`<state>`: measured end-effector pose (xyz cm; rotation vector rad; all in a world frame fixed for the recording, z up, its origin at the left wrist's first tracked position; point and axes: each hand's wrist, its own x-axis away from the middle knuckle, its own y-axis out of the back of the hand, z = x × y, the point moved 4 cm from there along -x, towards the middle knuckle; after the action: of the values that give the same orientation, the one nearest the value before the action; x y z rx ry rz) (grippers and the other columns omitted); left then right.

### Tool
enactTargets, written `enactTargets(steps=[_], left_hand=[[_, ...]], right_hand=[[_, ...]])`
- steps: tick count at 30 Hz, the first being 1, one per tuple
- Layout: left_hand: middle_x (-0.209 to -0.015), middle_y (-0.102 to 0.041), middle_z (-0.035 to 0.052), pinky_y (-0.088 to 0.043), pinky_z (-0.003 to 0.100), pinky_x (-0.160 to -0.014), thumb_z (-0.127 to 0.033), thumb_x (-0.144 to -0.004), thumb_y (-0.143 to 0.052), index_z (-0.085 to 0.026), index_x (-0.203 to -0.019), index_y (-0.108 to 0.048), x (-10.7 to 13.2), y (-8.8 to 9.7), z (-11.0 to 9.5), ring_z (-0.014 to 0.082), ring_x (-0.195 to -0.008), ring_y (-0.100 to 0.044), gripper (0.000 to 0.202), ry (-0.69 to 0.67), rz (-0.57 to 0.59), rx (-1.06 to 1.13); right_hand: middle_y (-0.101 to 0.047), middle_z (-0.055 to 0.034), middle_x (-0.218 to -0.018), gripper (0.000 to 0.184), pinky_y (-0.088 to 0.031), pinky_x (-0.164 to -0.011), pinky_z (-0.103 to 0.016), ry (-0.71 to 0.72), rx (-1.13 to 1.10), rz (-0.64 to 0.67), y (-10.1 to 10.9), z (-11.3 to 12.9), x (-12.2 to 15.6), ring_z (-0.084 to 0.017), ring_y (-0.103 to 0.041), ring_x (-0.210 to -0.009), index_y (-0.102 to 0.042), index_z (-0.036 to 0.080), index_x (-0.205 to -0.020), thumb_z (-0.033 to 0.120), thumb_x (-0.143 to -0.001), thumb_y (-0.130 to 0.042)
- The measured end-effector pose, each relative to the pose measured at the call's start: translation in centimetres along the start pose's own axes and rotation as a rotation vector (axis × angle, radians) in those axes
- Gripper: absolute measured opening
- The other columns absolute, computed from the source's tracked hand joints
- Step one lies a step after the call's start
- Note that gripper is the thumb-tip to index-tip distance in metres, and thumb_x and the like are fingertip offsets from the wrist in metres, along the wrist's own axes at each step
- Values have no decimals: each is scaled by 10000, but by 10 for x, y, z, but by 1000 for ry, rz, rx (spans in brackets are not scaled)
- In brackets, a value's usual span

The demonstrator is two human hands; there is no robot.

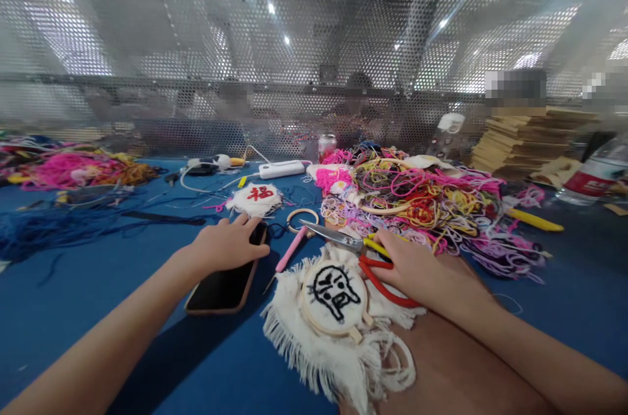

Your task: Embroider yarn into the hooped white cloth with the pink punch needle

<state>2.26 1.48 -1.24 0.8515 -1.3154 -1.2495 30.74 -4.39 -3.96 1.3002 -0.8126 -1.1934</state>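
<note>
Blue table (59, 323): bears all I list remotely. Yarn heap (426, 199): tangled, multicoloured, far side, right. Fringed white cloth (318, 349), in a round hoop (330, 331): near my camera, centre; soft, light, I judge, best taken by the hoop's rim. Phone (220, 290): flat, left of the cloth; likely slick, breakable, so I favour its edges. Scissors (350, 241): just beyond the hoop; probably stiff, safest by the handles. Left hand (228, 245): loosely spread over the phone's far end, apparently grasping nothing. Right hand (405, 264): half-curled at the scissors' handles; whether gripping, I cannot tell.

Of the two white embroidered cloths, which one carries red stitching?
The small cloth just beyond the left hand; the larger hooped cloth carries black stitching.
</note>
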Motion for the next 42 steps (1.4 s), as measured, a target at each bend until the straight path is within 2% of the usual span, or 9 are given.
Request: enactTargets(steps=[5,14,17,19,24,28,31,38,42], left_hand=[[-1259,-475,154,-419,425,-726,-600,-601,-486,-201,-1211,-487,12,5,8,382,-929,-557,728,-16,112,46],[-875,-658,125,-410,386,-602,-653,-464,-603,-232,-918,-641,17,12,19,305,-695,-591,621,0,133,114],[-766,-656,99,-403,396,-618,-667,-514,-567,-216,-725,-649,16,14,20,277,-648,-580,505,29,100,96],[-784,-650,105,-401,411,-650,-667,-602,-499,-196,-667,-634,15,17,16,301,-711,-581,494,66,8,37],[-916,-632,124,-399,353,-625,-521,-814,-296,-180,-856,-587,13,26,-16,294,-789,-584,450,66,-296,-21],[-758,-633,71,-372,292,-557,-566,-804,-270,-206,-763,-553,12,8,-47,230,-668,-582,460,-112,-135,136],[-744,-621,67,-349,273,-535,-505,-814,-293,-211,-792,-527,13,-1,-57,213,-633,-573,377,-177,-136,135],[-704,-606,48,-296,254,-505,-456,-809,-329,-205,-720,-510,12,5,-52,174,-571,-530,323,-154,-185,197],[-609,-581,11,-294,233,-480,-469,-797,-356,-195,-650,-470,12,14,-50,129,-505,-487,331,-217,-172,443]], right_hand=[[-557,-22,-740,270,-232,-482,-239,3,-26,3,-2,-2,-1,-160,-533,-612,-446,196,-843,442,-756,-514],[-592,-56,-785,388,-295,-519,-257,-27,-39,34,-5,-7,-2,-196,-560,-672,-475,194,-895,546,-734,-494],[-596,-60,-772,393,-294,-513,-256,-30,-36,26,-3,-6,-1,-201,-563,-668,-476,191,-891,552,-733,-489],[-595,-54,-761,377,-292,-508,-253,-32,-22,28,-1,-5,-1,-196,-561,-652,-474,192,-885,538,-735,-495],[-593,-33,-742,329,-278,-493,-245,-10,64,-47,8,-7,0,-178,-558,-616,-457,197,-854,515,-768,-464],[-614,-44,-799,313,-287,-499,-247,-88,195,-103,19,-16,-1,-197,-581,-671,-463,193,-875,482,-758,-485],[-622,-62,-879,322,-316,-523,-253,-156,241,-81,23,-22,-1,-220,-594,-751,-470,187,-890,467,-737,-512],[-619,-73,-918,328,-327,-533,-260,-145,241,-66,22,-24,-1,-230,-597,-791,-480,187,-887,476,-734,-505],[-624,-52,-854,317,-312,-510,-255,-158,215,-123,26,-25,0,-218,-596,-738,-481,198,-874,479,-729,-502]])
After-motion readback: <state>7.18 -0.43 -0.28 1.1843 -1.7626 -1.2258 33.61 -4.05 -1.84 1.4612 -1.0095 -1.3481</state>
